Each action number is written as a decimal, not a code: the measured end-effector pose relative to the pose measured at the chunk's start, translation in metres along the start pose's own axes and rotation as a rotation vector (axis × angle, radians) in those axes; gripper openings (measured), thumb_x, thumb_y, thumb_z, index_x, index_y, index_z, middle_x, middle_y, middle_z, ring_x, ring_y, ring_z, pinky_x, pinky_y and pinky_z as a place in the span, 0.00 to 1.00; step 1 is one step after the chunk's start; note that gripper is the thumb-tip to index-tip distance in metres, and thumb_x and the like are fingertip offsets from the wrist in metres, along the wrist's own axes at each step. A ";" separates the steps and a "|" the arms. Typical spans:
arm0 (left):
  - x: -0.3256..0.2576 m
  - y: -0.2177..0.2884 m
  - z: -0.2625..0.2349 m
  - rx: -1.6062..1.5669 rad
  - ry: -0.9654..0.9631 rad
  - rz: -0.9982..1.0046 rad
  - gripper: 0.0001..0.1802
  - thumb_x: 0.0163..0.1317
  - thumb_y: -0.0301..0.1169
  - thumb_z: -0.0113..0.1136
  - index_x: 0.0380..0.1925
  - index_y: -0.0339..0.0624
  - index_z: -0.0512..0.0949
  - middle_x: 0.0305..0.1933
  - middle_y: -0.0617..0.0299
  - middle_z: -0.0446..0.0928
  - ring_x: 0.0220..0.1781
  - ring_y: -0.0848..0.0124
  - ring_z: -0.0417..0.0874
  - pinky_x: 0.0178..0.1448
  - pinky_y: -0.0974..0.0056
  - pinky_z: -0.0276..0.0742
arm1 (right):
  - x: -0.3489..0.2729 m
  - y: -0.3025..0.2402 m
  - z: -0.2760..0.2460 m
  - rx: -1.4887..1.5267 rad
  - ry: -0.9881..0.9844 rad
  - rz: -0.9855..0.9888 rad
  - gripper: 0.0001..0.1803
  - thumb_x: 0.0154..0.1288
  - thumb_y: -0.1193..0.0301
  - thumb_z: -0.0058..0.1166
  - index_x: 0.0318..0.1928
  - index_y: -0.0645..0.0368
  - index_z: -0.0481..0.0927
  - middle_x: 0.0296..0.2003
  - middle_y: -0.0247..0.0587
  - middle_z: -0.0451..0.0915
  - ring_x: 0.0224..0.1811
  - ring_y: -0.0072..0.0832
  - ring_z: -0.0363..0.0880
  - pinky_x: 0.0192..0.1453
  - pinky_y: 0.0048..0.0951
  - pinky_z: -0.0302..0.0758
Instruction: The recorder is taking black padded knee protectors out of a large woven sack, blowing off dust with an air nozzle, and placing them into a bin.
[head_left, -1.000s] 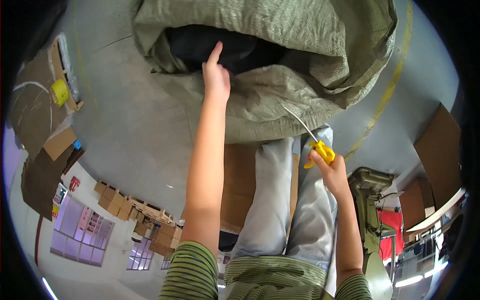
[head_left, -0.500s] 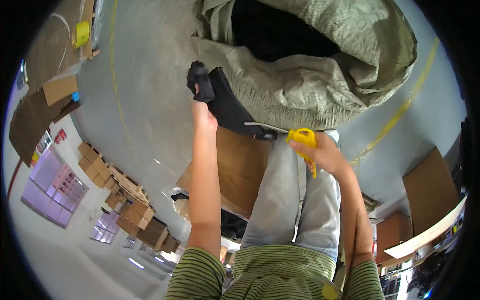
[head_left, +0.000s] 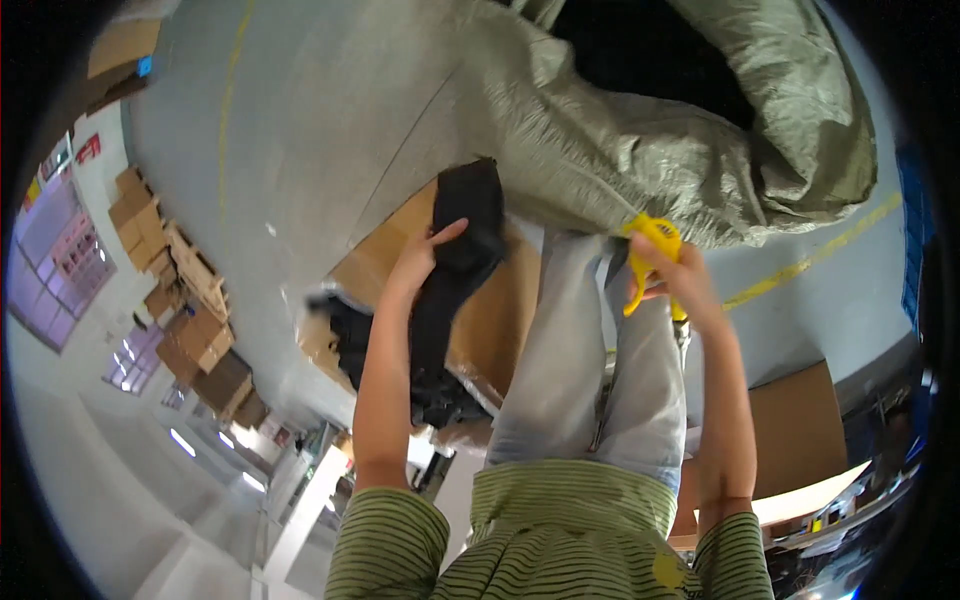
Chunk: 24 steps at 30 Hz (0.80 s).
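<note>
My left hand [head_left: 425, 255] grips a limp black fabric piece [head_left: 470, 205] by its edge, with a finger or thumb stretched over it. The piece hangs above an open cardboard box [head_left: 500, 310], and its lower part reaches the dark pieces inside. What the fabric is made into I cannot tell. In my right hand [head_left: 670, 270] is a yellow air blow gun [head_left: 655, 235], held in front of my right knee. Its thin metal nozzle points up and left, toward a large woven sack [head_left: 640, 160]; my fingers wrap its handle.
Black material [head_left: 650, 50] shows in the sack's mouth. Several black pieces [head_left: 350, 335] lie in the box beside my left forearm. Stacked cartons [head_left: 200, 340] and a pallet [head_left: 195, 265] stand far left. At the right is a brown carton [head_left: 795, 430], below a yellow floor line [head_left: 790, 272].
My left hand has come from beside the sack down and back to over the box, bringing the black fabric piece. The blow gun has shifted slightly right and its nozzle tilts more upward.
</note>
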<state>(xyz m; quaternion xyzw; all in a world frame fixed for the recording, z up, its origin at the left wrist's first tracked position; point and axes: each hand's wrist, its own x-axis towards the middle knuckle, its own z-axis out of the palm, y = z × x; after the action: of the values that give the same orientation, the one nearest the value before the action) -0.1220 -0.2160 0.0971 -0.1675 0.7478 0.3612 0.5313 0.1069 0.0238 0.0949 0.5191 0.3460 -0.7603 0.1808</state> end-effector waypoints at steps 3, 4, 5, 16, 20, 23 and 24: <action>-0.083 0.004 -0.048 -0.059 0.146 0.024 0.30 0.56 0.39 0.62 0.54 0.32 0.69 0.49 0.57 0.75 0.50 0.68 0.76 0.54 0.68 0.70 | 0.001 0.013 -0.026 -0.240 -0.043 -0.022 0.24 0.60 0.49 0.54 0.41 0.59 0.78 0.20 0.36 0.76 0.18 0.18 0.73 0.22 0.19 0.69; -0.114 0.000 -0.075 -0.122 0.218 0.036 0.30 0.57 0.39 0.60 0.55 0.31 0.68 0.50 0.57 0.75 0.48 0.70 0.77 0.51 0.68 0.73 | -0.003 0.005 -0.029 -0.226 -0.146 -0.008 0.24 0.62 0.49 0.52 0.42 0.59 0.78 0.21 0.36 0.77 0.19 0.18 0.73 0.23 0.19 0.69; -0.137 -0.030 -0.115 -0.233 0.461 0.123 0.26 0.59 0.38 0.59 0.53 0.33 0.69 0.48 0.58 0.76 0.46 0.72 0.78 0.48 0.69 0.75 | -0.009 -0.004 -0.019 -0.237 -0.192 -0.006 0.24 0.62 0.49 0.52 0.42 0.59 0.78 0.21 0.36 0.77 0.19 0.18 0.73 0.23 0.19 0.69; -0.129 -0.075 -0.164 0.783 0.876 0.247 0.27 0.58 0.46 0.59 0.49 0.36 0.70 0.51 0.52 0.72 0.54 0.60 0.72 0.57 0.60 0.66 | -0.004 0.003 0.012 -0.292 -0.205 -0.014 0.24 0.63 0.50 0.51 0.42 0.60 0.79 0.20 0.34 0.77 0.19 0.15 0.72 0.23 0.16 0.67; -0.034 0.039 -0.012 0.392 0.277 0.632 0.15 0.61 0.33 0.58 0.45 0.39 0.72 0.48 0.57 0.74 0.48 0.68 0.75 0.53 0.66 0.68 | 0.001 0.019 0.009 -0.195 -0.102 0.061 0.20 0.60 0.54 0.57 0.37 0.60 0.81 0.19 0.33 0.77 0.18 0.15 0.72 0.23 0.16 0.68; 0.061 0.078 0.089 0.343 -0.115 0.778 0.14 0.61 0.33 0.57 0.44 0.38 0.73 0.46 0.56 0.77 0.46 0.67 0.78 0.51 0.65 0.71 | -0.002 0.030 -0.002 -0.157 0.019 0.098 0.19 0.60 0.55 0.58 0.37 0.60 0.81 0.20 0.33 0.77 0.18 0.15 0.72 0.23 0.17 0.69; 0.095 0.087 0.122 0.368 -0.180 0.778 0.14 0.61 0.33 0.57 0.44 0.37 0.73 0.44 0.56 0.77 0.45 0.67 0.78 0.51 0.65 0.72 | -0.004 0.032 -0.007 -0.126 0.074 0.109 0.19 0.60 0.56 0.58 0.37 0.61 0.82 0.20 0.34 0.78 0.18 0.15 0.72 0.23 0.18 0.69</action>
<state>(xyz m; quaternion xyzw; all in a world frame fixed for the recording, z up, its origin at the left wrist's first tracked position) -0.1310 -0.0560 0.0203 0.2562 0.7579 0.4083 0.4395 0.1339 0.0063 0.0864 0.5523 0.3709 -0.7065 0.2412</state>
